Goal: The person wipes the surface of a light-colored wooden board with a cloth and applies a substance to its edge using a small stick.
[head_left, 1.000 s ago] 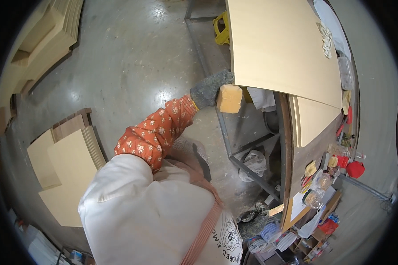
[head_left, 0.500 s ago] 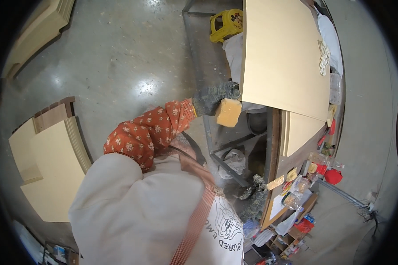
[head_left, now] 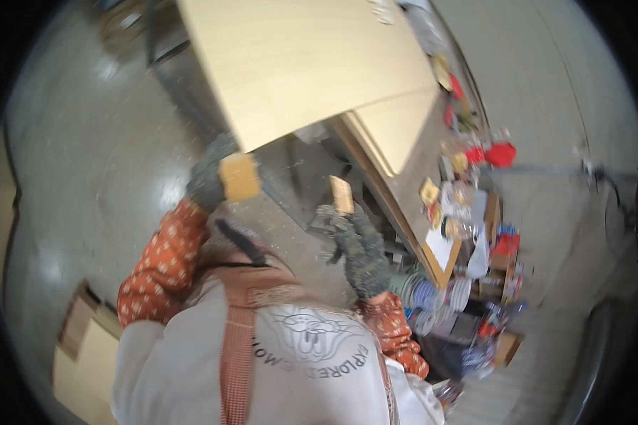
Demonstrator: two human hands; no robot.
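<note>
My left hand [head_left: 209,173], in a dark grey work glove, is closed on a yellow sponge-like block [head_left: 239,177]. It is at the near left corner of a large pale board [head_left: 312,64], just below its edge; whether it touches the board I cannot tell. My right hand [head_left: 354,244], in a similar mottled glove, is closed on a small flat tan piece [head_left: 342,193] that sticks up from its fingers. This hand is in front of my body, left of the workbench edge [head_left: 390,205]. Motion blurs both hands slightly.
Smaller pale boards [head_left: 397,127] lie under the large one. Clear plastic bottles [head_left: 461,228], a red item [head_left: 501,154] and a framed white sheet [head_left: 441,248] crowd the bench's right part. Buckets [head_left: 422,294] stand near my right arm. More pale panels [head_left: 85,368] are at lower left.
The view has swung, so the bench and board appear further left and tilted. My right hand has come away from the bench edge toward my front, with the tan piece. My left hand keeps the yellow block.
</note>
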